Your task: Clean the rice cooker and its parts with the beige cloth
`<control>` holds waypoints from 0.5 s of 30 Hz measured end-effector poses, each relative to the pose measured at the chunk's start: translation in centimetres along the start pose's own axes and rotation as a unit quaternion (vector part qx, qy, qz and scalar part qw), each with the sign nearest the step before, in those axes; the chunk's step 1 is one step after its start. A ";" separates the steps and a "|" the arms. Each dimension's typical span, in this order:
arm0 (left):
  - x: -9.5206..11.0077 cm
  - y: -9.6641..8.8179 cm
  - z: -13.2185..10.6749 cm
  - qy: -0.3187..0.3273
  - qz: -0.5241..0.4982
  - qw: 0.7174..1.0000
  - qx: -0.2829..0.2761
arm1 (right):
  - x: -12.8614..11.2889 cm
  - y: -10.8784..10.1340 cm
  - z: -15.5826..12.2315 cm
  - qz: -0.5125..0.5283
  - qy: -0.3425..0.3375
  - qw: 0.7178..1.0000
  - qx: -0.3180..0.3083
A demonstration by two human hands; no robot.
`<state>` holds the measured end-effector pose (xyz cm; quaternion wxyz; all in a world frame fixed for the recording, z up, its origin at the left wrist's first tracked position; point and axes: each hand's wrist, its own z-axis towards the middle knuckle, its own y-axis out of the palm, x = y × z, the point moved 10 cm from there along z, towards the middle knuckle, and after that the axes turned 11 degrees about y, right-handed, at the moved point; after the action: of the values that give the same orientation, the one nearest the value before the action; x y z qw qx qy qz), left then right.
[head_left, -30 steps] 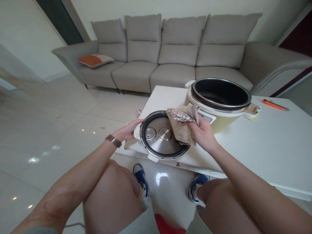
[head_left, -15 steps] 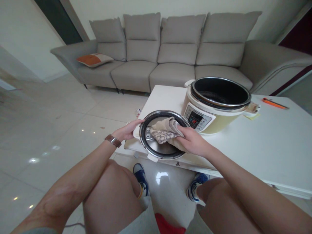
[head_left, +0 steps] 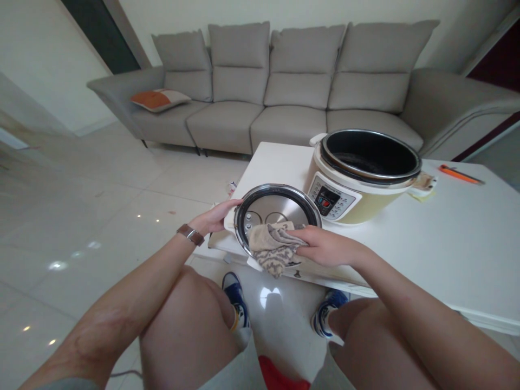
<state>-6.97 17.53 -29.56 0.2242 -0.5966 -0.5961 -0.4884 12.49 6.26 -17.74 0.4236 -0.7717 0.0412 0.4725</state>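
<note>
My left hand [head_left: 216,215] grips the left side of a round pressure cooker lid [head_left: 280,206], whose metal inner face is turned up toward me. The lid has a dark sealing ring and a bright rim. My right hand [head_left: 328,245] is closed around a folded beige and grey patterned cloth [head_left: 273,245], which lies over the lower part of the lid and hides its near rim. Just right of the lid, the pressure cooker [head_left: 345,200] stands uncovered on the table, its dark inner pot showing and its button panel facing me.
The white table [head_left: 439,244] carries an orange utility knife [head_left: 461,174] at its far right. Behind it stands a long grey sofa [head_left: 292,122] with an orange and white cushion [head_left: 160,99]. My knees and shoes are below the table's near edge.
My right hand has moved the cloth down from the lid's middle to its near rim, uncovering more of the metal face. My left hand keeps its grip on the lid.
</note>
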 end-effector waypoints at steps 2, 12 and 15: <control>-0.1 0.0 0.1 -0.001 0.002 1.000 -0.007 | 0.6 -1.4 -0.4 0.029 0.006 0.999 0.024; 0.5 0.7 -0.2 0.012 0.023 0.999 -0.037 | 2.4 -10.7 -5.6 0.108 0.076 0.839 0.528; 0.6 0.8 -0.3 0.012 0.035 0.999 -0.031 | 1.2 -10.6 -4.7 0.057 0.083 0.801 0.591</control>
<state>-6.44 17.46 -28.70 0.2296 -0.6177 -0.5563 -0.5062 21.30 10.14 -11.21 0.7648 -0.4044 0.3912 0.3139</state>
